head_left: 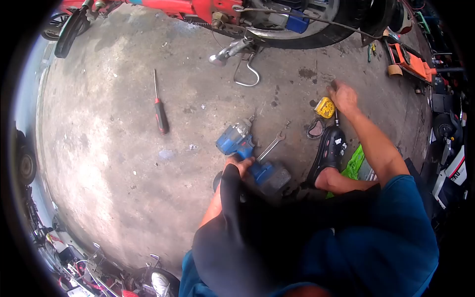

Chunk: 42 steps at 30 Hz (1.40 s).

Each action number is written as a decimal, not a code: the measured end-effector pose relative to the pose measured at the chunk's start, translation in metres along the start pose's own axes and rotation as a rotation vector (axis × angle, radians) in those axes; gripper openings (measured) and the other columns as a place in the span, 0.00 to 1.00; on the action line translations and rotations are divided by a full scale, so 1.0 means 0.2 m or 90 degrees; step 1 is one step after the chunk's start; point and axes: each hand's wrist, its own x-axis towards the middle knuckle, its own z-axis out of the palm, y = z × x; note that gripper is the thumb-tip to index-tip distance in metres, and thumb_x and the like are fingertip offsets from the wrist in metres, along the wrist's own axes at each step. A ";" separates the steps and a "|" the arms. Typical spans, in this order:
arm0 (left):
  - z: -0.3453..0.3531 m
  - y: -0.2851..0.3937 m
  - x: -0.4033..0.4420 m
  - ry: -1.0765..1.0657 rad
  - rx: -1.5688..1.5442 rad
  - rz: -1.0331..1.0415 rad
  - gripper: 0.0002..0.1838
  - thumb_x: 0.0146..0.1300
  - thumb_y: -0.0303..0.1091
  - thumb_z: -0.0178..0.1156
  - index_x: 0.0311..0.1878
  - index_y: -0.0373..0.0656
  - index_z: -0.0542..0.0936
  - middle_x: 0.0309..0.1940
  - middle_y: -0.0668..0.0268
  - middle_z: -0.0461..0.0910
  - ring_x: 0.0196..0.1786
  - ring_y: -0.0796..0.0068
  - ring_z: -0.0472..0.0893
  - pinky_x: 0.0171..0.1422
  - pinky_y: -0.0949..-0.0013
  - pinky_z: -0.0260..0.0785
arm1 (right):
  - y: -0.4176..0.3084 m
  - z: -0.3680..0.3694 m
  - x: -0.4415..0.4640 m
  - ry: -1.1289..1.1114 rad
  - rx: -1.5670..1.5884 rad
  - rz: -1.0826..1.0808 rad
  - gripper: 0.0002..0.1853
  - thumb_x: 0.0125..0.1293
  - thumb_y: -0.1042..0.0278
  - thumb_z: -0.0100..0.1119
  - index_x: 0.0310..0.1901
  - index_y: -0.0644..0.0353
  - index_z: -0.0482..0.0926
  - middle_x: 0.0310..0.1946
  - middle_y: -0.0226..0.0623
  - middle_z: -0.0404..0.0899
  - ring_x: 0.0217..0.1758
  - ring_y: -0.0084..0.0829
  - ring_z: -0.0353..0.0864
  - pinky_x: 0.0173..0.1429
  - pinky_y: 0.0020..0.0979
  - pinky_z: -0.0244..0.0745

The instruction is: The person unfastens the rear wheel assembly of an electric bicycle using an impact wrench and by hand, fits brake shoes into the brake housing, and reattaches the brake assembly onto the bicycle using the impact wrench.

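Two bare hands work low over a stained concrete floor (188,198) beside a red motorcycle (205,9): the left hand (242,166) has its grip wrapped around the handle of a blue power wrench (233,141), while the right hand (345,98) reaches to a yellow container (325,107) near a black shoe (330,148). Whether the right grip is clasping the container or only brushing its side cannot be told. The wrench sits in front of the person, its bulky battery (275,179) angled toward the body, with a spanner (271,147) lying just beside it on the floor. With one hand on the wrench and the other reaching out, the likeliest trouble appears to be a poorly balanced hold: the battery's weight could twist the handle, knocking the spanner aside or dropping the wrench near the foot. A stray squeeze of the trigger, hidden from view, could spin the wrench's nose. At the other side, a careless nudge could tip the container toward the small dark dish (315,128) beside it. A screwdriver (161,116) lies well apart, where a misplaced step could roll it underfoot.
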 end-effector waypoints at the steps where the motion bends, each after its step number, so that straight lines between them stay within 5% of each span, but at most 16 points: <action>1: -0.01 0.01 -0.01 0.003 0.090 0.011 0.32 0.50 0.54 0.66 0.47 0.32 0.80 0.43 0.44 0.81 0.50 0.51 0.80 0.55 0.60 0.70 | -0.01 0.00 -0.03 0.029 0.031 0.009 0.21 0.58 0.55 0.60 0.50 0.58 0.77 0.49 0.45 0.80 0.53 0.47 0.78 0.56 0.44 0.73; 3: -0.06 0.13 -0.07 -0.022 0.291 -0.026 0.31 0.51 0.56 0.66 0.44 0.35 0.82 0.43 0.45 0.81 0.50 0.49 0.80 0.54 0.59 0.70 | 0.12 0.07 0.00 -0.015 -0.044 0.049 0.22 0.58 0.54 0.61 0.49 0.60 0.75 0.49 0.47 0.80 0.52 0.48 0.78 0.55 0.44 0.73; 7: -0.14 0.18 -0.08 -0.070 0.325 0.014 0.25 0.52 0.53 0.67 0.41 0.39 0.84 0.40 0.50 0.83 0.48 0.51 0.81 0.53 0.59 0.71 | 0.20 0.12 0.06 -0.036 -0.070 0.038 0.24 0.58 0.54 0.61 0.49 0.65 0.73 0.46 0.52 0.80 0.52 0.49 0.79 0.54 0.43 0.74; 11: -0.21 0.13 -0.12 -0.044 0.181 0.004 0.20 0.53 0.44 0.67 0.39 0.34 0.83 0.31 0.53 0.83 0.38 0.59 0.82 0.45 0.63 0.71 | 0.19 0.16 0.06 0.005 -0.038 0.054 0.24 0.57 0.55 0.60 0.48 0.66 0.73 0.44 0.54 0.80 0.52 0.49 0.79 0.56 0.42 0.74; 15: -0.20 0.19 -0.19 -0.038 -0.081 0.051 0.13 0.55 0.33 0.64 0.38 0.31 0.81 0.22 0.65 0.76 0.27 0.74 0.73 0.33 0.69 0.66 | 0.25 0.23 -0.05 -0.021 0.007 0.138 0.20 0.55 0.58 0.59 0.45 0.63 0.79 0.47 0.51 0.80 0.52 0.49 0.79 0.57 0.41 0.74; 17: -0.20 0.22 -0.19 0.003 -0.081 0.111 0.14 0.53 0.33 0.64 0.37 0.31 0.81 0.22 0.64 0.76 0.27 0.73 0.74 0.33 0.69 0.66 | 0.27 0.24 -0.03 -0.079 -0.025 0.123 0.20 0.55 0.60 0.61 0.47 0.62 0.78 0.46 0.54 0.79 0.53 0.50 0.78 0.56 0.42 0.73; 20: -0.23 0.25 -0.20 -0.021 0.010 0.035 0.15 0.53 0.35 0.64 0.36 0.31 0.82 0.23 0.60 0.78 0.30 0.70 0.76 0.37 0.67 0.68 | 0.29 0.20 0.01 -0.184 -0.024 0.048 0.22 0.55 0.58 0.61 0.48 0.63 0.78 0.47 0.55 0.79 0.54 0.50 0.77 0.57 0.43 0.71; 23: -0.22 0.15 -0.18 -0.041 0.111 0.035 0.18 0.55 0.37 0.67 0.44 0.34 0.82 0.26 0.60 0.82 0.29 0.72 0.79 0.36 0.69 0.71 | 0.26 0.05 0.02 -0.256 -0.069 0.018 0.23 0.55 0.57 0.61 0.50 0.63 0.77 0.48 0.55 0.78 0.54 0.53 0.77 0.56 0.43 0.72; 24: -0.24 0.16 -0.18 -0.107 0.108 -0.015 0.21 0.55 0.38 0.67 0.49 0.34 0.81 0.33 0.56 0.83 0.36 0.68 0.82 0.44 0.65 0.73 | 0.29 0.03 0.03 -0.237 -0.080 -0.021 0.23 0.56 0.56 0.60 0.49 0.64 0.76 0.46 0.54 0.79 0.49 0.51 0.79 0.52 0.42 0.74; 26: -0.18 0.11 -0.19 -0.063 0.196 0.093 0.23 0.55 0.37 0.67 0.53 0.34 0.79 0.38 0.55 0.83 0.40 0.66 0.82 0.47 0.64 0.73 | 0.30 0.02 0.08 -0.189 -0.092 -0.102 0.23 0.56 0.56 0.59 0.47 0.66 0.76 0.41 0.51 0.81 0.40 0.46 0.83 0.43 0.39 0.77; 29: -0.07 -0.06 -0.13 -0.007 0.134 0.193 0.28 0.54 0.32 0.65 0.58 0.32 0.72 0.45 0.52 0.80 0.46 0.62 0.81 0.53 0.65 0.72 | 0.06 -0.11 0.05 -0.275 0.383 0.043 0.17 0.61 0.55 0.56 0.42 0.62 0.73 0.30 0.39 0.78 0.28 0.34 0.79 0.30 0.34 0.75; 32: 0.17 0.01 -0.10 0.131 -0.197 0.071 0.25 0.54 0.28 0.63 0.55 0.31 0.71 0.43 0.52 0.79 0.42 0.62 0.80 0.51 0.65 0.74 | -0.33 -0.06 -0.04 -0.266 0.797 0.109 0.14 0.65 0.54 0.56 0.36 0.56 0.72 0.24 0.28 0.70 0.22 0.24 0.71 0.23 0.30 0.70; 38: 0.26 0.00 -0.01 0.151 -0.585 0.075 0.16 0.52 0.26 0.62 0.46 0.36 0.74 0.36 0.59 0.79 0.34 0.65 0.80 0.40 0.64 0.72 | -0.89 0.14 -0.13 -0.285 1.181 0.379 0.13 0.64 0.53 0.62 0.31 0.50 0.71 0.18 0.25 0.66 0.19 0.25 0.67 0.23 0.29 0.67; 42: 0.15 0.06 -0.09 0.064 -0.517 0.077 0.18 0.50 0.28 0.63 0.47 0.35 0.76 0.36 0.59 0.80 0.36 0.67 0.80 0.42 0.64 0.72 | -0.98 0.21 -0.09 -0.180 1.312 0.520 0.16 0.66 0.50 0.58 0.29 0.50 0.69 0.17 0.25 0.64 0.19 0.27 0.66 0.23 0.33 0.68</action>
